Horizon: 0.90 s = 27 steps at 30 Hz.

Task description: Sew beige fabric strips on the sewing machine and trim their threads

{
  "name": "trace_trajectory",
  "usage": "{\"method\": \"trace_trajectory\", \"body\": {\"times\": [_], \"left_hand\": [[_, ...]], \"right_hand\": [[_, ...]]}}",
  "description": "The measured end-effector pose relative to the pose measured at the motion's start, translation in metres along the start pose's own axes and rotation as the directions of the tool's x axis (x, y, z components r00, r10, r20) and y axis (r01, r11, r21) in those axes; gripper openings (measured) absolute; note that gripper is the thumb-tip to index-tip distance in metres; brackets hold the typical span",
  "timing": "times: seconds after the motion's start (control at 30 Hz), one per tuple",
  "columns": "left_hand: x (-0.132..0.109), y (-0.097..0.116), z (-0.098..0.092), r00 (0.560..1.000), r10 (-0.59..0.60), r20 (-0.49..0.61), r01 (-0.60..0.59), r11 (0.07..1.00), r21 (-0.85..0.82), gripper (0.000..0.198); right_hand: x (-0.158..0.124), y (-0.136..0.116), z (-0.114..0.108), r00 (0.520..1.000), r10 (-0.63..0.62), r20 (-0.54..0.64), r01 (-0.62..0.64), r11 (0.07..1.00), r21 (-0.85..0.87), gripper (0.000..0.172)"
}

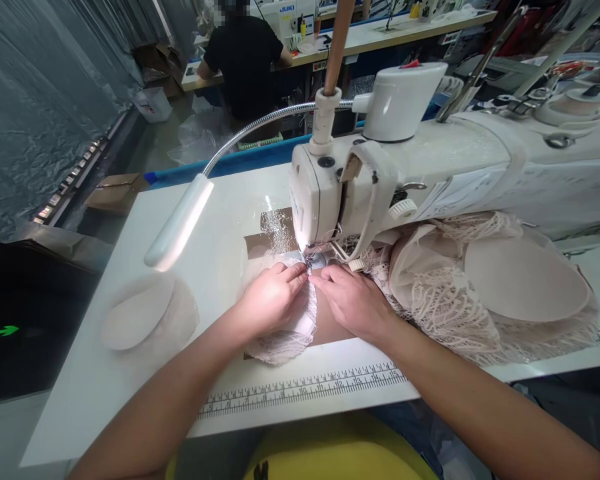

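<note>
A pale pink lace piece (286, 345), rounded at its lower edge, lies under the needle end of a white sewing machine (320, 193). My left hand (273, 297) rests over it, fingers closed and pressed on the lace just in front of the presser foot. From the other side my right hand (355, 300) meets it, thumb and forefinger pinched at the lace's edge, the other fingers curled under. The fingertips of both hands nearly touch. My hands cover part of the lace and the stitching spot.
Lace pieces with beige cups (525, 273) are heaped to the right, under the machine arm. At left lies a thin oval cup piece (140, 313). A lit gooseneck lamp (180, 223) reaches over the table. A ruler strip (305, 390) runs along the front edge. A person (245, 67) sits beyond.
</note>
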State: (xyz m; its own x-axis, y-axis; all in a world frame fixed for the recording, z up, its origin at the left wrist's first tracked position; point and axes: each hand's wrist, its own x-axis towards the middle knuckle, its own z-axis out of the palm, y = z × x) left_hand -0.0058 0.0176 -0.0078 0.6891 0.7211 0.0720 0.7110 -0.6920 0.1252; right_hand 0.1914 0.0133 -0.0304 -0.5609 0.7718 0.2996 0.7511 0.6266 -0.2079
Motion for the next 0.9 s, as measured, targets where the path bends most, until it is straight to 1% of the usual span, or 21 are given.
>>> {"method": "trace_trajectory", "body": {"times": [0.1, 0.23, 0.47, 0.7, 0.9], "left_hand": [[0.0009, 0.0018, 0.0013, 1.0, -0.016, 0.006, 0.017, 1.0, -0.009, 0.041], [0.0012, 0.0031, 0.0019, 0.999, -0.03, -0.012, 0.029, 0.999, -0.042, 0.041], [0.0026, 0.0029, 0.0036, 0.999, -0.01, -0.032, 0.007, 0.997, -0.082, 0.041], [0.0014, 0.0038, 0.0043, 0.999, -0.02, -0.042, 0.017, 0.997, -0.073, 0.042], [0.0002, 0.0023, 0.0043, 0.998, -0.01, -0.065, 0.008, 0.999, -0.033, 0.042]], "right_hand": [[0.0007, -0.0001, -0.0006, 1.0, 0.0, 0.01, 0.0, 1.0, -0.005, 0.035], [0.0008, -0.0008, -0.0008, 1.0, 0.003, 0.018, -0.002, 1.0, -0.03, 0.034], [0.0003, -0.0018, -0.0023, 0.999, 0.03, 0.035, -0.029, 0.999, -0.039, 0.032], [0.0006, -0.0028, -0.0036, 0.997, 0.047, 0.056, -0.045, 0.998, -0.039, 0.031], [-0.0011, -0.0019, -0.0024, 0.998, 0.04, 0.041, -0.038, 0.999, -0.035, 0.032]]}}
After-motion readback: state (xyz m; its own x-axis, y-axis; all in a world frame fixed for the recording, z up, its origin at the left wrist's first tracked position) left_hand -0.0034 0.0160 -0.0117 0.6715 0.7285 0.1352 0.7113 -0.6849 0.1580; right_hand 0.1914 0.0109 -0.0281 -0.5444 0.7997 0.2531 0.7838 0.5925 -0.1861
